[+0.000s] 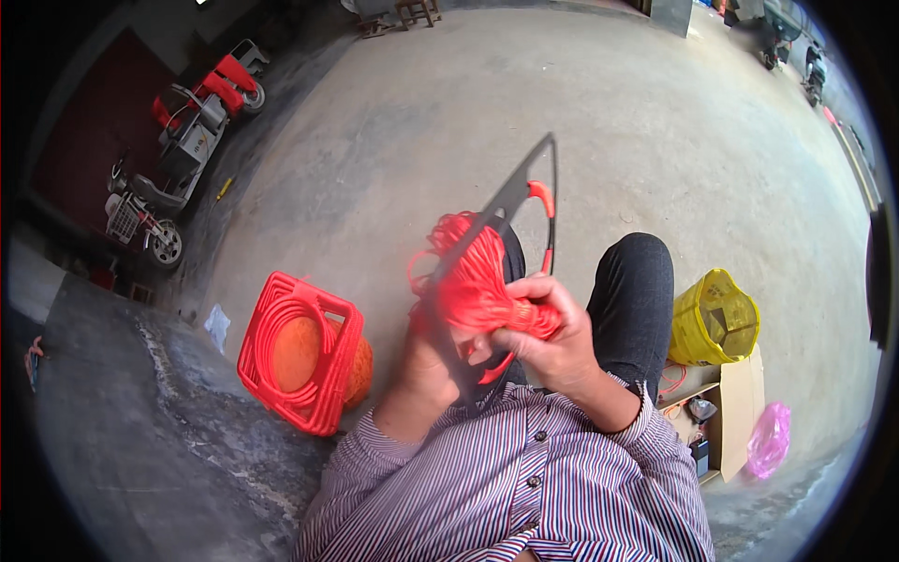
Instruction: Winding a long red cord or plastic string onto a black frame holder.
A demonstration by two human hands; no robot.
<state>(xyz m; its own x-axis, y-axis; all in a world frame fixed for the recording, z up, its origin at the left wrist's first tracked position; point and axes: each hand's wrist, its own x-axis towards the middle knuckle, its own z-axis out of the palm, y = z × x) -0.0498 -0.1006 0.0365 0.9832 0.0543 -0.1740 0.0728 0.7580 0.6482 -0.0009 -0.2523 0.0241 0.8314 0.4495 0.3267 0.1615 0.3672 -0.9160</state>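
Observation:
A thick bundle of thin red cord (482, 276) is held up in front of my lap, its loops fanned out toward the far left. My right hand (552, 342) is closed round its narrow right end, thumb below and fingers above. My left hand (426, 370) grips the bundle's near left side, its fingers partly hidden. A black triangular frame (510, 197) with red-orange sections slants across the cord and crosses in front of my left hand. The frame is blurred along its flat bar.
At my left stands a red plastic rack (267, 370) with red rings and an orange round piece. To my right are a yellow bucket (688, 323), an open cardboard box (740, 412) and a pink plastic bag (770, 440). A red tricycle (225, 84) and a motorbike (154, 225) stand far left.

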